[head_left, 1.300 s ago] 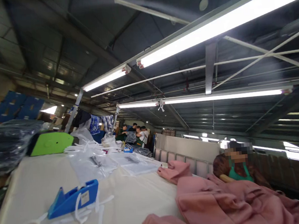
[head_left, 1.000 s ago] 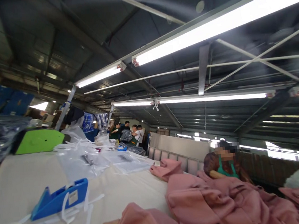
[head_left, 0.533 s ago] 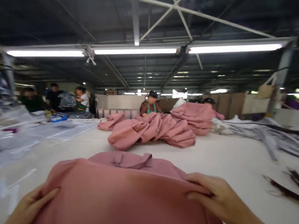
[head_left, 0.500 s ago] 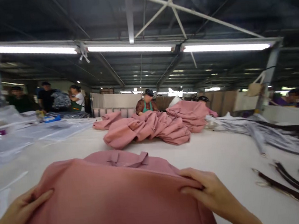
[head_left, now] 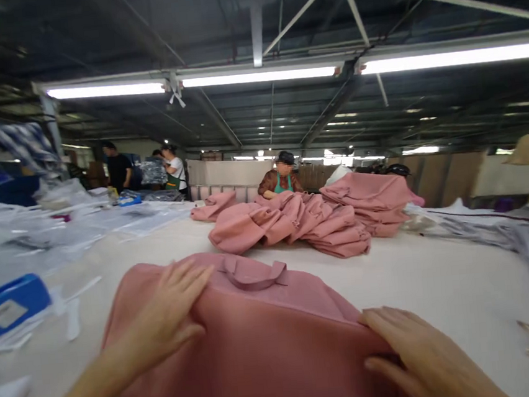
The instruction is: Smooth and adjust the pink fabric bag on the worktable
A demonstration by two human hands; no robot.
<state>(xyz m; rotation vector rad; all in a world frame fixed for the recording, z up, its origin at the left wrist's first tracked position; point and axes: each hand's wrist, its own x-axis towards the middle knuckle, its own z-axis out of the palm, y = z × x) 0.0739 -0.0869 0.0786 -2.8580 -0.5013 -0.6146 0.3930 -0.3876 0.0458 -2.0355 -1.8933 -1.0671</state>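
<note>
There is one view only, from the wearer's head, low over the near edge of the worktop (head_left: 441, 281). It faces forward along the worktop, taking in much of the ceiling, with the left hand (head_left: 163, 314) and right hand (head_left: 420, 358) very close at the bottom.

A long cream worktable (head_left: 441, 281) under strip lights (head_left: 259, 76), crowded with other goods.

A heap of pink garments (head_left: 295, 223) lies at the far middle of the table, with a stack of folded pink garments (head_left: 372, 203) just beside it on the right. A seated person (head_left: 282, 178) is behind the heap. On the left are clear plastic bags (head_left: 62, 230) and a blue tape dispenser (head_left: 13, 304); standing people (head_left: 144, 169) gather beyond them. Grey strips of fabric (head_left: 497, 232) lie along the right side.
</note>
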